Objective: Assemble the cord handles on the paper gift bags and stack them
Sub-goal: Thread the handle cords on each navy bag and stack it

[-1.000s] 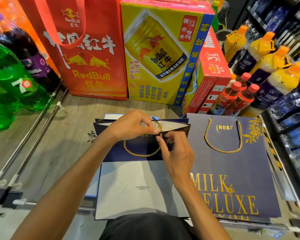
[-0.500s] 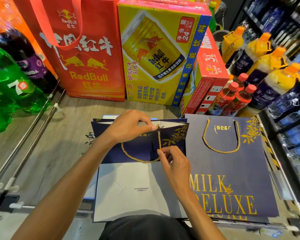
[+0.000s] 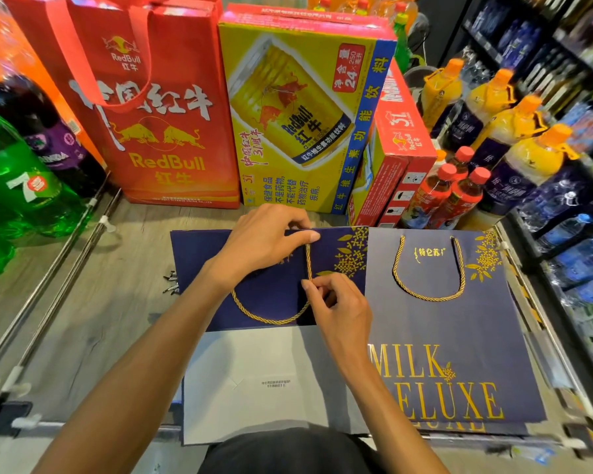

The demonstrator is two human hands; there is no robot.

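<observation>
At the wooden shelf's point(image 3: 117, 302) near edge lies the flat bag point(image 3: 271, 295), white base toward the person. The right hand point(image 3: 339, 302) pinches the gold cord point(image 3: 308, 265) and has drawn it down from the top hole, so it now runs straight. The left hand point(image 3: 264, 241) grips the bag's top edge. The mouth gaped a second ago and is now pressed shut. This handle looks seated, so stacking seems next. A finished bag point(image 3: 459, 336) lies against its right side. Along the far edge stand a red carrier bag point(image 3: 172, 131), a yellow carton point(image 3: 298, 131) and bottles point(image 3: 534, 155), with shop racks to the right.
</observation>
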